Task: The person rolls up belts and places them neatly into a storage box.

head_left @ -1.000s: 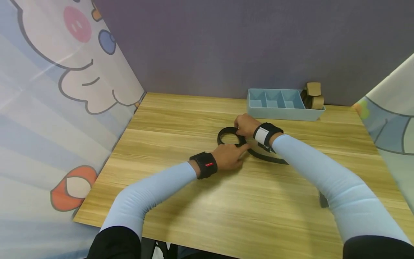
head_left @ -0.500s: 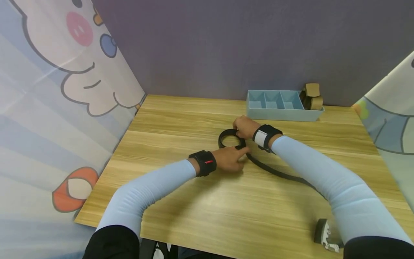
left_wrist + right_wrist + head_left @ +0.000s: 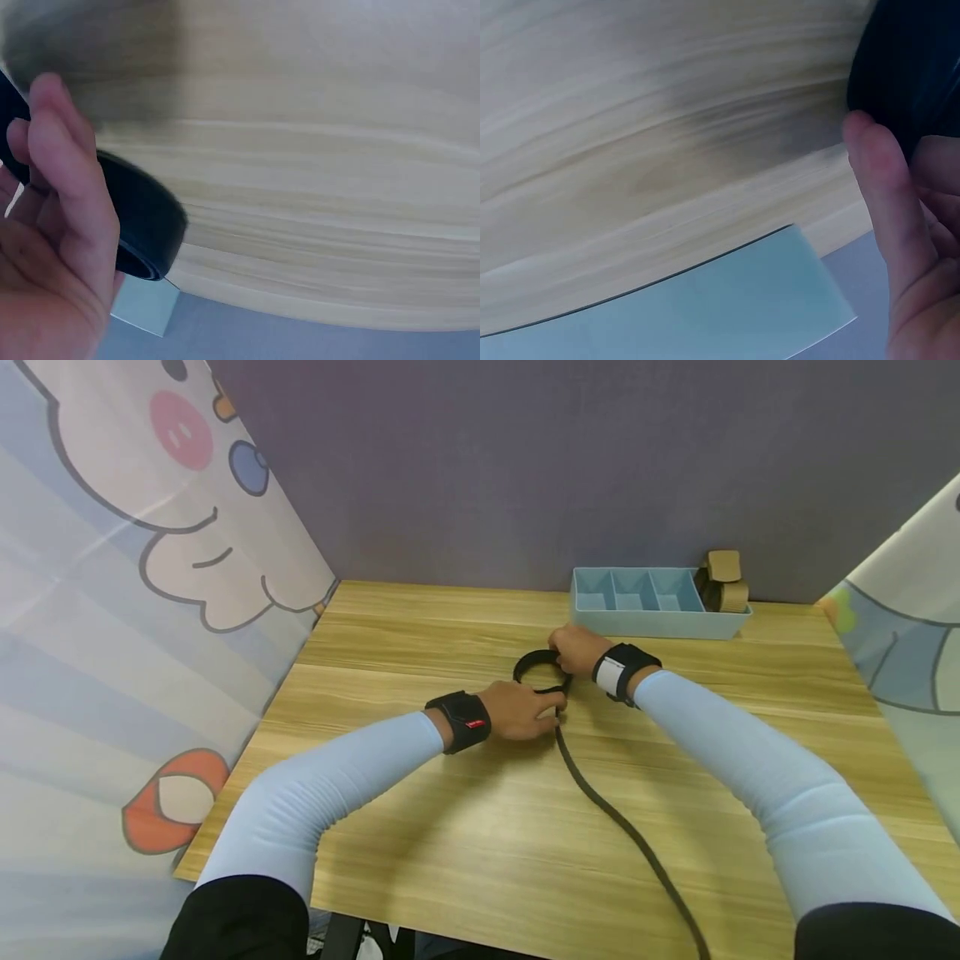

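Note:
A black belt [image 3: 633, 835] lies on the wooden table. Its far end is curved into a round coil [image 3: 522, 663], while the rest trails toward the front edge and out of view at the lower right. My left hand [image 3: 517, 710] pinches the belt at the near side of the coil; in the left wrist view the coiled band [image 3: 146, 210] stands on edge beside the fingers [image 3: 71, 172]. On the coil's right side, my right hand [image 3: 581, 650] holds the band between thumb and fingers. The right wrist view shows only part of the dark band [image 3: 915, 67].
Behind my right hand stands a light blue divided box [image 3: 660, 625]. Its right compartment holds brown rolled things [image 3: 726, 581] that stick up above the rim. A grey wall [image 3: 487, 468] rises behind the table [image 3: 420, 635], and a printed curtain [image 3: 97, 677] hangs at the left.
The belt's loose length has swung from the right toward the front, straightening, and its metal buckle has left view. My left hand has shifted slightly left and up; both hands stay at the coil.

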Demonstrator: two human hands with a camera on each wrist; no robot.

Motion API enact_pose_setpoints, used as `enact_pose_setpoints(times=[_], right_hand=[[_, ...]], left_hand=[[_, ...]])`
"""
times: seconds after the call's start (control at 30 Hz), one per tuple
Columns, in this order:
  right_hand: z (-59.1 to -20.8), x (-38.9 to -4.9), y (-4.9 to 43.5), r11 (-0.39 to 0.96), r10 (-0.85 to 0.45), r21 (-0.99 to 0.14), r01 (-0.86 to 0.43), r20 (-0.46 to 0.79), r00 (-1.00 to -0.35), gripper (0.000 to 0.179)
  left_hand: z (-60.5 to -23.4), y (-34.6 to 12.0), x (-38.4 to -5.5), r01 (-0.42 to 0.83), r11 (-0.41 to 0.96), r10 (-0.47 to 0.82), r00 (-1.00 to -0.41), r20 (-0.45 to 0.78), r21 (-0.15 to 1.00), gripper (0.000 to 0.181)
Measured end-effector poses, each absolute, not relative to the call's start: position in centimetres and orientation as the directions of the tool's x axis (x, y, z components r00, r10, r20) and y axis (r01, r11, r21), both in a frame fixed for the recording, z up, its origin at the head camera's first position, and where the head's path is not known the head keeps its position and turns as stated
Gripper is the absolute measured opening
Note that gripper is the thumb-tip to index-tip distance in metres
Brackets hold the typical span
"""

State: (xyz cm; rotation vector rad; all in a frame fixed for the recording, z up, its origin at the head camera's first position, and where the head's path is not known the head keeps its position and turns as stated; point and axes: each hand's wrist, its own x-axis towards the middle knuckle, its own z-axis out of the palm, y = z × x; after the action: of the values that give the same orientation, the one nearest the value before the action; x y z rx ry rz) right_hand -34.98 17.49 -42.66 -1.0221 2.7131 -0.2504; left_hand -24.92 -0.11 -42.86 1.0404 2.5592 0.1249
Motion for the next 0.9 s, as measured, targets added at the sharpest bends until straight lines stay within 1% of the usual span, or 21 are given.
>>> enact_pose_setpoints(times=[0.13, 0.27, 0.37, 0.43, 0.5, 0.57, 0.63, 0.7, 0.77, 0.8, 0.9], right_hand=[[-42.9, -35.4, 17.9, 0.755, -0.652, -0.221, -0.618, -0.143, -0.745, 0.009], [-42.7, -35.2, 17.8, 0.759, -0.648, -0.206, -0.617, -0.144, -0.748, 0.009], [-42.5, -35.0, 17.9, 0.774, -0.631, -0.189, -0.605, -0.145, -0.762, 0.009], [-42.4, -34.9, 18.2, 0.786, -0.616, -0.181, -0.591, -0.15, -0.773, 0.009], [-42.3, -35.0, 18.6, 0.798, -0.601, -0.175, -0.577, -0.156, -0.784, 0.009], [-42.4, -35.1, 19.1, 0.802, -0.596, -0.167, -0.573, -0.155, -0.788, 0.011], [-42.5, -35.4, 19.4, 0.803, -0.595, -0.153, -0.577, -0.146, -0.79, 0.013], [-42.6, -35.5, 19.8, 0.796, -0.604, -0.134, -0.59, -0.131, -0.786, 0.014], [-42.7, -35.6, 20.0, 0.785, -0.619, -0.115, -0.608, -0.115, -0.777, 0.016], [-42.6, -35.5, 20.2, 0.781, -0.625, -0.108, -0.615, -0.11, -0.773, 0.017], [-42.4, -35.3, 20.6, 0.777, -0.63, -0.095, -0.623, -0.099, -0.77, 0.017]], left_hand=[[-43.3, 0.0, -24.6, 0.633, 0.755, 0.654, -0.71, -0.261, 0.17, 0.051], [-43.7, 0.2, -24.2, 0.58, 0.786, 0.618, -0.744, -0.255, 0.214, 0.06], [-44.0, -0.2, -24.2, 0.515, 0.813, 0.58, -0.761, -0.291, 0.272, 0.066], [-44.1, -0.7, -24.2, 0.469, 0.841, 0.538, -0.777, -0.326, 0.27, 0.07], [-44.0, -1.3, -24.2, 0.425, 0.871, 0.491, -0.781, -0.387, 0.248, 0.065], [-43.8, -1.9, -24.0, 0.39, 0.898, 0.44, -0.769, -0.464, 0.205, 0.054], [-43.2, -2.3, -23.7, 0.351, 0.915, 0.399, -0.728, -0.557, 0.197, 0.041], [-42.7, -2.5, -23.6, 0.315, 0.925, 0.376, -0.689, -0.62, 0.21, 0.031], [-42.2, -2.7, -23.6, 0.287, 0.928, 0.371, -0.677, -0.635, 0.237, 0.026], [-41.9, -2.9, -23.6, 0.277, 0.928, 0.373, -0.684, -0.627, 0.25, 0.024], [-41.5, -3.4, -24.0, 0.307, 0.924, 0.383, -0.749, -0.541, 0.23, 0.024]])
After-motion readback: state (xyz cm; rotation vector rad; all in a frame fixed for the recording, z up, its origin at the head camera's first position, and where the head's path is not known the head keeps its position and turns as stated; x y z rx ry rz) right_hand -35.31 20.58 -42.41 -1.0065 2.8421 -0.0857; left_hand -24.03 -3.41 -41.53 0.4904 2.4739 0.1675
